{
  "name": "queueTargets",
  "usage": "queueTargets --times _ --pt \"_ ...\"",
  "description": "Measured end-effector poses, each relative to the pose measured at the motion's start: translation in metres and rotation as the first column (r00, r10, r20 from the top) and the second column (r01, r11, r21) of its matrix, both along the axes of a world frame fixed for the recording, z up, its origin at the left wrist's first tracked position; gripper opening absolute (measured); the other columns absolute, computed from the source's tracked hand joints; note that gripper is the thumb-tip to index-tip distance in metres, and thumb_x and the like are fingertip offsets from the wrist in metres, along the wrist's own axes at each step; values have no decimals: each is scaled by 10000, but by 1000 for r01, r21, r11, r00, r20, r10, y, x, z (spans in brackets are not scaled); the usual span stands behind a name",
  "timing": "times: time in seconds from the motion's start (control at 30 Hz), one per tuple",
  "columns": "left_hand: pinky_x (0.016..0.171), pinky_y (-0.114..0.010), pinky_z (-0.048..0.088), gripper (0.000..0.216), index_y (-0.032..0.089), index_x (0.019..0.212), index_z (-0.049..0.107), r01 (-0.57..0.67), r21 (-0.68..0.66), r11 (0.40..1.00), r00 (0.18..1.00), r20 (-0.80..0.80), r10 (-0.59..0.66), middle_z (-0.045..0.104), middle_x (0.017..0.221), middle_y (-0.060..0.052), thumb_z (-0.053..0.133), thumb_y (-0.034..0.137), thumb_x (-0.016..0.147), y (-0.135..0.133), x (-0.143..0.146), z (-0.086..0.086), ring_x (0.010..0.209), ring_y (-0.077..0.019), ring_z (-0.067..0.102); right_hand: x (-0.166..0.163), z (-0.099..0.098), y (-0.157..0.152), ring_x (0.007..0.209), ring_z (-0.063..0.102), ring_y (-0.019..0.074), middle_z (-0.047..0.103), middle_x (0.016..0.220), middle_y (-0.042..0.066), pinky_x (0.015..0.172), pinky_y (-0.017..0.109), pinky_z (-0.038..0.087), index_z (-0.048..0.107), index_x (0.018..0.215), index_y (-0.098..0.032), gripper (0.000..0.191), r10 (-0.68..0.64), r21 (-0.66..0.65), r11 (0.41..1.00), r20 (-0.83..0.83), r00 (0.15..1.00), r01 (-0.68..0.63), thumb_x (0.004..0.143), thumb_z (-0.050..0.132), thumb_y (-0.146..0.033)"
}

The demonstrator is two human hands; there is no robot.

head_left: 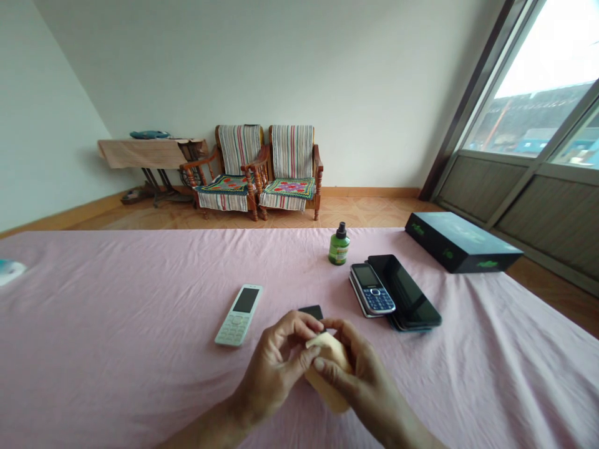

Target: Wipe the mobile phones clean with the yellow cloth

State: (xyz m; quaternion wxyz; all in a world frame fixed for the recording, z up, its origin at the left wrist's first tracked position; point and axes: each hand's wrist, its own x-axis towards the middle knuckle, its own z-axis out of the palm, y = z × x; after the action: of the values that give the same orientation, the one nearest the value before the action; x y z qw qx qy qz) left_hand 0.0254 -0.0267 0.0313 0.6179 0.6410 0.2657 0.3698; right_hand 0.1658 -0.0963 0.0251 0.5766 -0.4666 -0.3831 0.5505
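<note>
My left hand [276,358] and my right hand [362,368] meet above the pink cloth. Between their thumbs and fingers they pinch a soft, pale yellow cloth [330,393], which looks folded and hangs down toward me. Just beyond my fingertips shows the end of a small black, flat object [312,310]; my hands hide the rest, so I cannot tell whether they touch it. A white keypad phone [239,316] lies face up to the left of my left hand.
Right of my hands, a dark blue keypad phone [373,289] rests on another device, beside a black smartphone or tablet stack [407,293]. Farther back stand a green bottle [339,246] and a black box [461,240]. A white object [10,272] sits at the left edge.
</note>
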Motion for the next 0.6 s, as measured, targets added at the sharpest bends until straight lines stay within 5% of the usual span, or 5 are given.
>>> queueTargets --times 0.17,0.3,0.4,0.5,0.6 --pt "769 -287 470 165 174 830 606 -11 145 989 997 -70 21 573 958 -64 612 338 846 3 -1 -5 892 -197 573 4 -4 3 580 548 122 594 666 -11 522 217 420 622 794 -166 338 -20 -93 996 -77 997 13 691 762 -456" --pt "895 -364 446 257 210 1090 569 -49 398 916 963 -224 149 575 1095 -80 596 265 841 14 -6 -10 1004 -226 550 20 -7 6 634 579 145 645 722 17 564 234 433 699 821 -183 257 -152 5 988 172 973 153 775 681 -436" --pt "1055 -483 321 699 238 1303 453 49 529 847 897 -397 196 486 1321 -109 764 310 681 24 -11 -17 1228 -314 426 32 -12 10 752 613 180 670 838 40 677 272 457 713 878 -217 159 -336 233 941 582 740 244 843 597 -319" --pt "1085 -558 244 1137 260 1457 234 192 553 811 832 -529 165 354 1456 -128 854 440 522 31 -15 -24 1321 -380 304 36 -18 12 707 589 178 630 809 58 651 283 441 700 879 -205 217 -349 341 935 833 430 98 882 484 -205" --pt "1071 -582 233 1304 263 1493 75 250 561 789 814 -563 143 358 1442 -147 857 512 480 32 -17 -28 1304 -397 318 29 -24 13 684 558 177 580 750 59 631 278 426 672 822 -187 266 -282 312 949 909 307 -50 893 421 -137"
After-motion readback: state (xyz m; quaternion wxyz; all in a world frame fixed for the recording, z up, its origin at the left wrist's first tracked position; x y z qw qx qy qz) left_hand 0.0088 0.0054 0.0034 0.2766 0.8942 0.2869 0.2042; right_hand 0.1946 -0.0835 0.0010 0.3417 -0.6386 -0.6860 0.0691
